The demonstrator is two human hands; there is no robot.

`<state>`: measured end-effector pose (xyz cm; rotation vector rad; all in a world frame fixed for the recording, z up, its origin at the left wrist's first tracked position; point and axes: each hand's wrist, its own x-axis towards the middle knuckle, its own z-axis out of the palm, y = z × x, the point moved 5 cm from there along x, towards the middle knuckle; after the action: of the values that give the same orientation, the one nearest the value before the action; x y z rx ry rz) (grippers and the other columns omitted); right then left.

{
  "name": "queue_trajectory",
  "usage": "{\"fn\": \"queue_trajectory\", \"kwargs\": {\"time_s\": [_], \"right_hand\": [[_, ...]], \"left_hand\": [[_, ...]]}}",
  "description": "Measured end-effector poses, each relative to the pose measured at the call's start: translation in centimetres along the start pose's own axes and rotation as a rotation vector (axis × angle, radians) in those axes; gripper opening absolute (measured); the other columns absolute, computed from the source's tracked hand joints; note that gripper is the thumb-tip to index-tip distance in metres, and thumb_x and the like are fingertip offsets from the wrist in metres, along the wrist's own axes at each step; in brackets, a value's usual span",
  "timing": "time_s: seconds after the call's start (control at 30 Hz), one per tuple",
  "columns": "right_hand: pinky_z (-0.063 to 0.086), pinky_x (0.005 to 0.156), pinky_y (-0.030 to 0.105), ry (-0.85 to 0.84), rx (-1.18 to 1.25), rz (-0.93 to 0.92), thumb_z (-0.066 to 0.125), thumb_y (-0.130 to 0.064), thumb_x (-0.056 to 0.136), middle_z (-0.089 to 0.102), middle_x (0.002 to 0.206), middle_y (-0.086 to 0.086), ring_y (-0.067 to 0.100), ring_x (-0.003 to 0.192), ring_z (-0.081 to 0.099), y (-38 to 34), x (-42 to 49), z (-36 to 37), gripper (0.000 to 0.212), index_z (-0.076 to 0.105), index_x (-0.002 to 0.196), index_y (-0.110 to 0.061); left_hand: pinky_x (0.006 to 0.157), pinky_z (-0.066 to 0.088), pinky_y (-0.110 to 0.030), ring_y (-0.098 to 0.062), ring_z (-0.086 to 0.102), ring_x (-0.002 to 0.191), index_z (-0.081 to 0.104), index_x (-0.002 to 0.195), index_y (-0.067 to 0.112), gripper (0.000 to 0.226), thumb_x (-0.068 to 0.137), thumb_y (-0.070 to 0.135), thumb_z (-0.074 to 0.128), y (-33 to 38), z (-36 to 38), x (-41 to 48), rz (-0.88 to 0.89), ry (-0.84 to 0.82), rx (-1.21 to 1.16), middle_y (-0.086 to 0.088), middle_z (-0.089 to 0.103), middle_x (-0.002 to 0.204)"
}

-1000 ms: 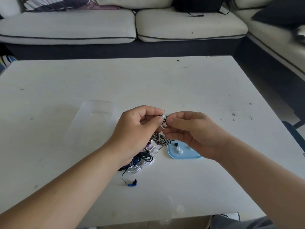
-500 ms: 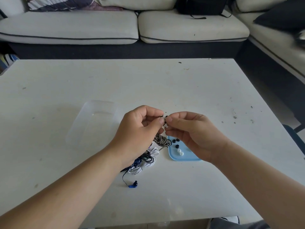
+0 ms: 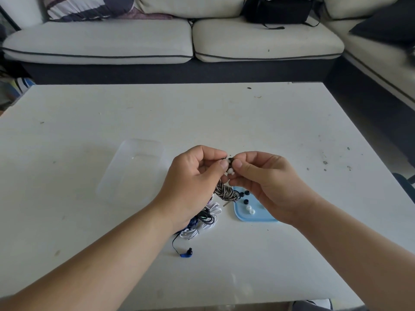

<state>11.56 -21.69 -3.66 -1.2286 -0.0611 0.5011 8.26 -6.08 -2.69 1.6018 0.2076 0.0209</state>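
Black-and-white striped braided earphone cable (image 3: 224,191) is wound into a tight bundle and held in the air above the white surface (image 3: 224,120), just over the light-blue plastic tray (image 3: 253,217). The bundle hangs below the left hand (image 3: 193,180), whose fingers are curled round its upper end. A small white ear tip (image 3: 231,170) is pinched between the thumbs and fingertips of both hands, with a dark earbud end just above it. The right hand (image 3: 267,182) is clamped on that tip; the two hands touch at the fingertips. Loose black ear tips (image 3: 246,202) and white ear tips (image 3: 248,208) lie in the tray. A tangled pile of white, black and blue earphones (image 3: 202,223) is seen under the left wrist. A clear plastic box (image 3: 134,171) sits left of it.
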Motion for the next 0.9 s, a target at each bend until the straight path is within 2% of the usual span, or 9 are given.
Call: {"fn": "queue_trajectory", "kwargs": {"time_s": [0.1,0.2,0.3,0.4,0.53,0.63,0.8,0.83,0.9], "right_hand": [[0.058,0.078,0.031,0.078,0.021,-0.034,0.072,-0.010,0.082,0.069,0.086,0.020,0.029,0.081,0.071,0.4,-0.1,0.2,0.017,0.071,0.093,0.004],[0.059,0.084,0.034,0.114,0.039,-0.054,0.069,-0.003,0.090,0.068,0.090,0.021,0.029,0.083,0.071,1.0,-0.2,0.5,0.013,0.070,0.096,0.007],[0.058,0.086,0.034,0.117,0.043,-0.049,0.068,-0.003,0.092,0.067,0.091,0.021,0.027,0.084,0.070,1.2,-0.2,0.7,0.017,0.068,0.100,0.012],[0.058,0.090,0.037,0.112,0.067,-0.043,0.067,-0.003,0.092,0.066,0.092,0.023,0.030,0.088,0.070,0.9,-0.2,0.6,0.017,0.067,0.100,0.012],[0.060,0.088,0.034,0.092,0.129,-0.004,0.063,-0.003,0.095,0.065,0.092,0.020,0.030,0.092,0.069,0.9,-0.3,0.7,0.011,0.068,0.094,0.006],[0.058,0.082,0.029,0.098,0.114,-0.010,0.063,-0.003,0.095,0.066,0.087,0.017,0.027,0.088,0.069,0.9,-0.4,0.8,0.011,0.069,0.092,0.005],[0.060,0.085,0.035,0.134,0.069,-0.024,0.069,-0.006,0.088,0.068,0.087,0.021,0.032,0.085,0.073,0.2,-0.4,0.5,0.013,0.071,0.093,0.006],[0.060,0.083,0.035,0.134,0.064,-0.022,0.069,-0.005,0.088,0.068,0.087,0.022,0.032,0.084,0.073,-0.1,-0.4,0.5,0.012,0.072,0.092,0.005],[0.061,0.078,0.033,0.114,0.065,-0.009,0.069,-0.005,0.085,0.068,0.086,0.023,0.032,0.081,0.074,-0.5,-0.3,0.6,0.011,0.071,0.090,0.005]], "left_hand": [[0.081,0.061,-0.029,-0.013,0.075,0.078,0.073,0.102,0.019,0.011,0.096,0.011,0.071,-0.1,0.0,-0.1,0.023,0.040,0.007,-0.004,0.078,0.090],[0.073,0.058,-0.021,-0.010,0.075,0.078,0.072,0.103,0.019,0.011,0.096,0.011,0.070,0.0,0.0,-0.3,0.051,0.070,0.043,0.001,0.078,0.087],[0.070,0.057,-0.018,-0.009,0.075,0.079,0.071,0.102,0.021,0.011,0.096,0.011,0.070,0.1,-0.1,-0.3,0.075,0.085,0.074,0.004,0.078,0.085],[0.078,0.060,-0.025,-0.012,0.076,0.083,0.071,0.103,0.020,0.012,0.096,0.011,0.070,0.1,0.0,-0.1,0.075,0.057,0.079,0.003,0.078,0.089],[0.086,0.062,-0.036,-0.017,0.077,0.087,0.072,0.102,0.020,0.012,0.094,0.011,0.073,0.2,0.0,0.0,0.082,0.024,0.066,0.001,0.079,0.091],[0.087,0.062,-0.037,-0.018,0.077,0.087,0.073,0.100,0.020,0.013,0.093,0.010,0.074,0.3,-0.2,-0.1,0.088,0.032,0.065,0.001,0.079,0.089],[0.082,0.063,-0.049,-0.030,0.075,0.087,0.074,0.099,0.024,0.014,0.094,0.012,0.074,0.2,-0.3,0.0,0.057,0.060,0.044,0.000,0.078,0.090],[0.081,0.064,-0.047,-0.029,0.075,0.087,0.074,0.099,0.024,0.014,0.094,0.011,0.074,0.2,-0.4,0.1,0.051,0.060,0.030,-0.001,0.078,0.091],[0.078,0.062,-0.029,-0.016,0.077,0.084,0.075,0.101,0.021,0.015,0.095,0.008,0.072,0.3,-0.5,0.3,0.042,0.053,-0.010,0.001,0.079,0.091]]}}
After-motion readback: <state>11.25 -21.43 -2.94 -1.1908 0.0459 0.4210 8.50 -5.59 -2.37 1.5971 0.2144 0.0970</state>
